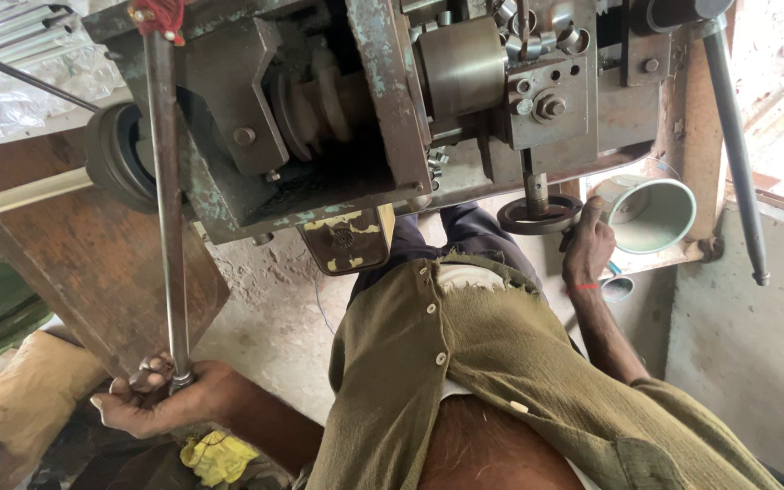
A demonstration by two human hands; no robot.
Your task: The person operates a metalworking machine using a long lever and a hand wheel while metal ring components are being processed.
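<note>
A long steel lever rod (pixel 167 200) runs from the top of the machine at eleven o'clock down to eight o'clock, where the left hand (pixel 161 396) is wrapped tight around its lower end. The right hand (pixel 589 247) sits at about two o'clock, fingers closed on the rim of a small dark handwheel (pixel 537 216) that hangs beneath the machine's slide; a red thread circles that wrist. The two hands are well apart, one on each side of an olive button-up shirt (pixel 492 381) that fills the lower middle.

The machine (pixel 356 118), a worn metal-working one with chipped green paint, spans the top from ten to one o'clock. Just beside the right hand, at two o'clock, stands a pale green metal cup (pixel 660 218). A brown wooden panel (pixel 83 263) leans at nine o'clock. The floor (pixel 265 318) is rough, dusty concrete, with a pale plastered wall (pixel 746 345) at four o'clock and a yellow rag (pixel 215 456) at seven.
</note>
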